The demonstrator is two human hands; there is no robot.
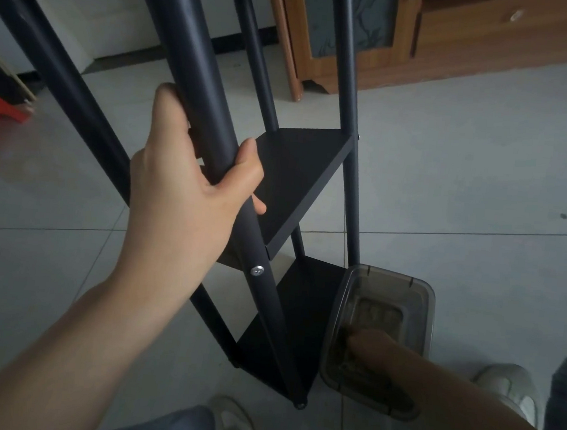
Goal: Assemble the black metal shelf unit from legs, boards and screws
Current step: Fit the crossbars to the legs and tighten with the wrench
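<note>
Leg wrapped by left fingers, right hand seemingly in container

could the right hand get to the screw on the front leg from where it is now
Probably yes. The right hand is down in the plastic box beside the shelf, and the screw faces outward on the front leg with nothing covering it. The left hand grips higher up.

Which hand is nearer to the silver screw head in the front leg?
Left. The left hand grips the front leg just above the silver screw. The right hand is lower and to the right, reaching into the grey plastic container on the floor.
</note>
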